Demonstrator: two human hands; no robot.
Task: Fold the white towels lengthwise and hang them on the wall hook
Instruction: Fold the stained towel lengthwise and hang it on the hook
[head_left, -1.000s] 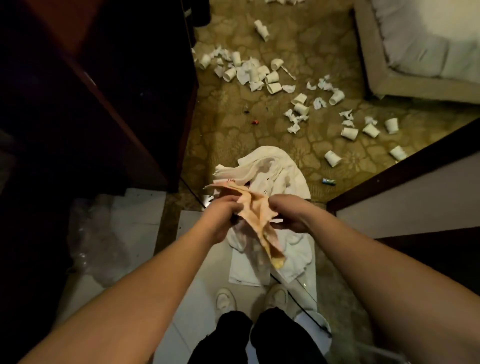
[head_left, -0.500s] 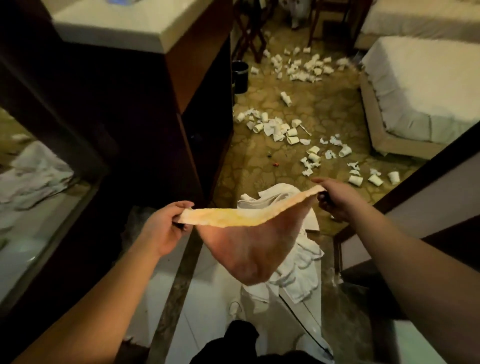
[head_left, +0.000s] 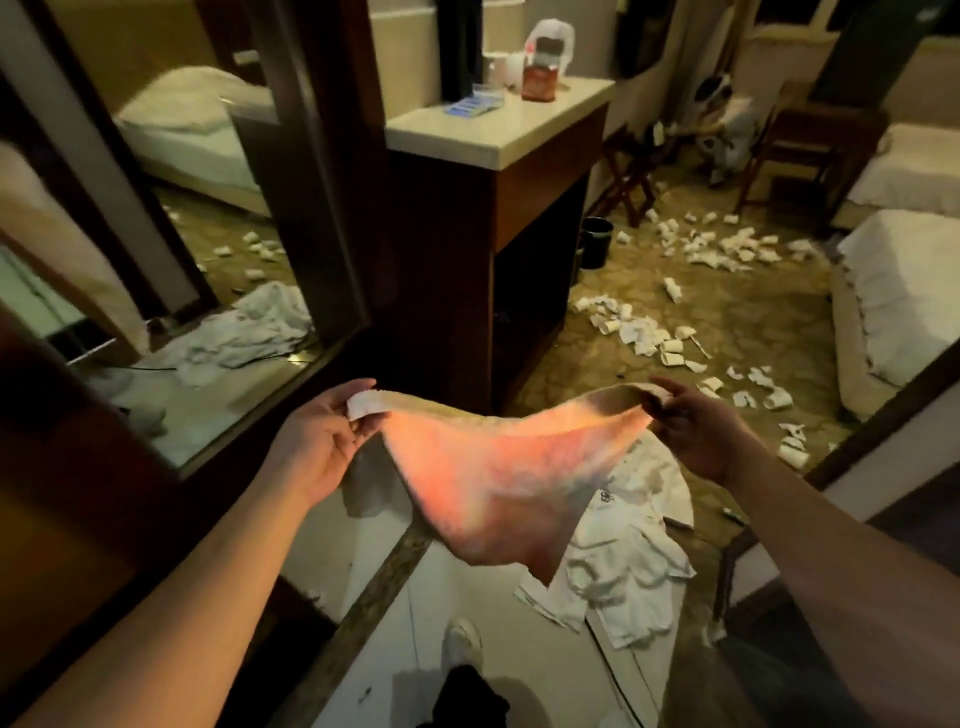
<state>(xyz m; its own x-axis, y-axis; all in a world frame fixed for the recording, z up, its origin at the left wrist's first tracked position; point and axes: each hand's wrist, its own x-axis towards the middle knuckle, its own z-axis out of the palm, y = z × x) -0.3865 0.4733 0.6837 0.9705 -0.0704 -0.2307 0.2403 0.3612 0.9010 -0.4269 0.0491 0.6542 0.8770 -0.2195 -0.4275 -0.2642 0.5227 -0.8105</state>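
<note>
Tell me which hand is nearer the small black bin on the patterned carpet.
Right. The right hand sits below the small black bin, slightly rightward; the left hand is farther off, beyond the dark wooden cabinet.

Dim, warm yellowish light throughout; deep shadow is seen at the left and bottom edges. Motion blur softens everything slightly, and lines get bent by wide-angle distortion near the borders.

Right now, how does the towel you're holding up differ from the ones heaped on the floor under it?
The held towel hangs spread in the air, its two top corners pinched by the left hand and right hand; the floor towels lie crumpled in a heap. The held towel glows pinkish-orange in the light; the floor towels look white. Both are soft cloth and unfolded.
</note>
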